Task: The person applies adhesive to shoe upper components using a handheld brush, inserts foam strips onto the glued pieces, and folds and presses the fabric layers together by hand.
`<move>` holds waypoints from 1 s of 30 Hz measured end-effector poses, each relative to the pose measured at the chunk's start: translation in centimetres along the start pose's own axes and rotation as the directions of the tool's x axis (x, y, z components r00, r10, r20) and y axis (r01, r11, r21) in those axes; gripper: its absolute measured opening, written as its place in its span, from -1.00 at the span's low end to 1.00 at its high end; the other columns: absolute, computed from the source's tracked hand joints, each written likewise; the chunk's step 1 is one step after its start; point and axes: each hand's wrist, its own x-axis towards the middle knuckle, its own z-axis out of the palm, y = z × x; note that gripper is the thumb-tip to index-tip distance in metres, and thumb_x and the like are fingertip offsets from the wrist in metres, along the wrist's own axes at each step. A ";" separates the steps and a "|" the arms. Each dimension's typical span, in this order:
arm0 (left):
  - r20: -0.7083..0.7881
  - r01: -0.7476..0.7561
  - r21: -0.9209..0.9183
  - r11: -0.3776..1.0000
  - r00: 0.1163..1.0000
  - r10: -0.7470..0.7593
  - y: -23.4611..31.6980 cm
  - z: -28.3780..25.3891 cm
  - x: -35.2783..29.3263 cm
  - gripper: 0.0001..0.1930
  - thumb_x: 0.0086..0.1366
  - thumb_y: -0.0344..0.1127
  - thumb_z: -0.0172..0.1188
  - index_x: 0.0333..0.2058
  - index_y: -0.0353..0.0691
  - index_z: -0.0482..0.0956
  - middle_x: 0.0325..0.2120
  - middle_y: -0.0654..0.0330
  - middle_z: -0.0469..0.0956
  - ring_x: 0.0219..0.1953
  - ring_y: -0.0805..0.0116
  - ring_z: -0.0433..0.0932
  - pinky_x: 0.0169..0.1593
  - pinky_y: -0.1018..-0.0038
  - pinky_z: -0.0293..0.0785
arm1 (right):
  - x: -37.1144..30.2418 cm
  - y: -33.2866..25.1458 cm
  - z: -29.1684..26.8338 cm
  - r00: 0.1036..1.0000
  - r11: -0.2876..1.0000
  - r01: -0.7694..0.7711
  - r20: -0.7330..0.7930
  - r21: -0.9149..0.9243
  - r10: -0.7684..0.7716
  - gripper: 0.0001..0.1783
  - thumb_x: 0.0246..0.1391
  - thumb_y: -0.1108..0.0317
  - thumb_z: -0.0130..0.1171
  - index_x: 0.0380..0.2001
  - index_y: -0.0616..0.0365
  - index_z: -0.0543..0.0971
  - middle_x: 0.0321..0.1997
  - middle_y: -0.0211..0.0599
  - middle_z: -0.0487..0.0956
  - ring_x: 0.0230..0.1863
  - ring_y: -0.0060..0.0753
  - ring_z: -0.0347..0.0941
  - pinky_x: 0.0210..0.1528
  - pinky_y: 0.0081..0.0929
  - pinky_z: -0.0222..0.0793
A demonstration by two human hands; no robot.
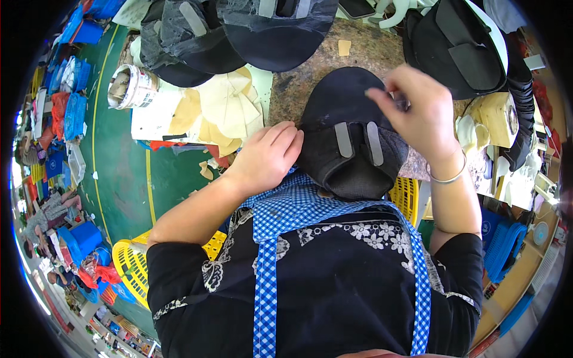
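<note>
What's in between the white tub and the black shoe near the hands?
The head view shows flat cream and tan pieces, then a strip of speckled tabletop. The left hand is in that gap too, beside the shoe.

The black shoe [343, 98] has a smooth, matt cloth toe and a mesh-like lining; its grey strips [344, 140] look flat and dull. Around the shoe, the worktop [292, 89] resembles speckled stone. Below the shoe, the apron [298, 209] is checked cloth. Left of the shoe, the bucket [145, 89] looks plastic; right of it, the bracelet [449, 179] is shiny metal.
</note>
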 end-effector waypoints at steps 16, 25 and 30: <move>-0.035 0.264 -0.093 0.960 0.963 -0.268 1.8 0.3 1.0 -0.79 -0.04 -0.24 0.15 -0.48 -0.25 0.46 -0.41 0.19 0.39 -0.25 0.25 0.38 -0.27 0.40 0.32 | 2.4 -3.6 5.4 0.961 0.894 -0.101 0.274 0.437 -0.026 -0.65 -0.25 0.27 0.28 -0.47 0.25 0.39 -0.69 -0.11 0.46 -0.63 -0.16 0.44 -0.58 -0.42 0.33; 0.007 0.453 -0.229 0.861 0.886 -0.464 2.7 0.8 0.8 -0.69 -0.06 -0.16 0.26 -0.48 -0.27 0.41 -0.47 0.14 0.35 -0.45 0.16 0.42 -0.43 0.37 0.36 | -5.0 4.8 -3.3 0.833 0.880 -0.475 0.311 -0.025 0.458 -0.56 -0.25 0.15 0.27 -0.52 0.36 0.42 -0.66 -0.02 0.46 -0.58 -0.11 0.46 -0.52 -0.35 0.34; 0.259 0.704 -0.531 0.471 0.664 -0.701 3.0 -0.2 1.0 -0.60 0.01 -0.34 0.27 -0.24 -0.32 0.28 -0.42 0.10 0.38 -0.49 0.46 0.43 -0.47 0.61 0.36 | -6.5 3.3 -3.6 0.654 0.435 -0.592 0.089 0.679 0.751 -0.73 -0.14 0.36 0.27 -0.46 0.26 0.40 -0.59 -0.37 0.51 -0.60 -0.69 0.41 -0.59 -0.66 0.32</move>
